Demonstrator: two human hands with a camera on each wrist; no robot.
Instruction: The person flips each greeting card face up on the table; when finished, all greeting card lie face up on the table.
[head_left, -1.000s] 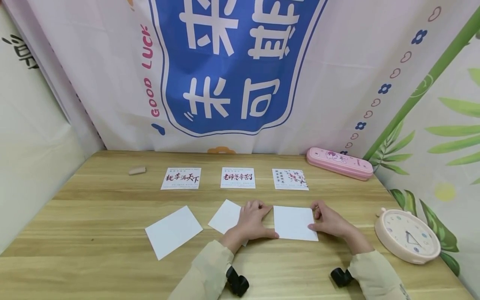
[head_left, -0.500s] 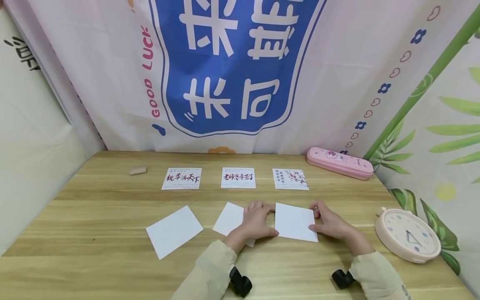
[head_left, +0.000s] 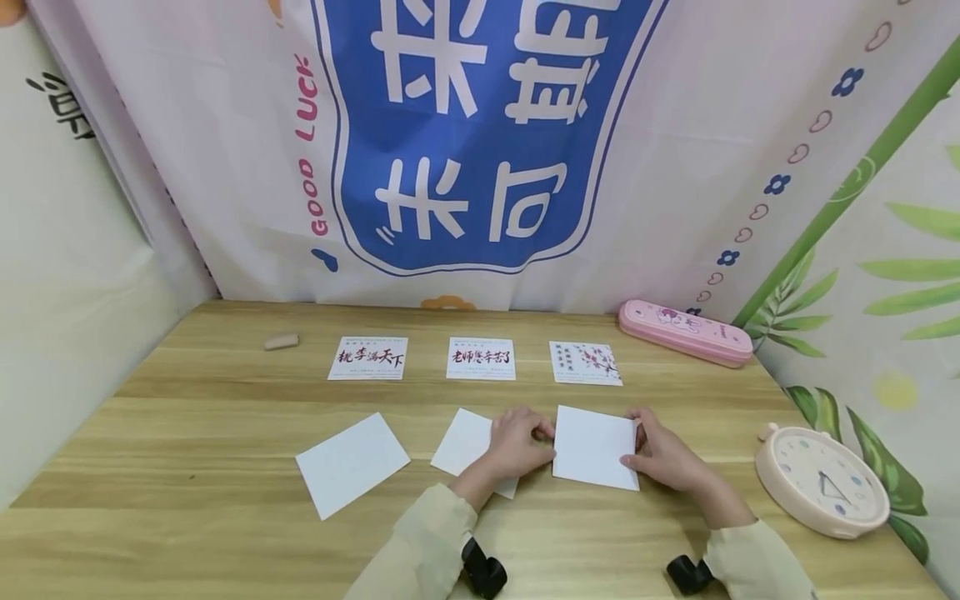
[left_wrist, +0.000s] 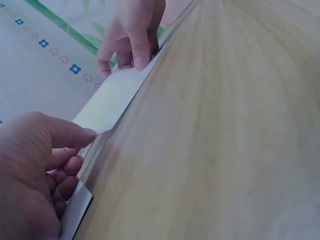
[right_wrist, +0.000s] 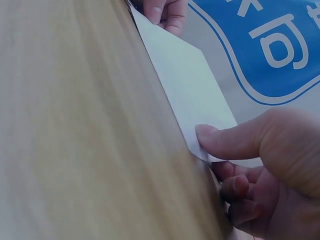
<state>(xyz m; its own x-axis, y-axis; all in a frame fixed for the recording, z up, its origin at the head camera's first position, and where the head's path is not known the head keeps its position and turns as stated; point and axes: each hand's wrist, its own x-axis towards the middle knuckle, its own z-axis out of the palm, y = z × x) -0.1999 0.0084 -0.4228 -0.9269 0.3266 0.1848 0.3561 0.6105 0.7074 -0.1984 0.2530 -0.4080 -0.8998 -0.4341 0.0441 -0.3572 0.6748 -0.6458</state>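
My right hand pinches the right edge of a blank white card, thumb on top and fingers curled beneath, as the right wrist view shows the card's underside partly covered by the hand. At the card's left edge is my left hand, its thumb touching the near edge in the left wrist view and its other fingers curled below. A second blank card lies partly under the left hand. Farther left, a third blank card lies at a slant.
Three printed cards stand in a row behind: the left one, the middle one and the flowered one. A pink pencil case lies back right, a round clock at right, a small tan piece back left.
My left thumb has drawn up toward the index finger along the card's left edge. The card has turned slightly clockwise, and the left hand has shifted a little right. The head view has shifted slightly.
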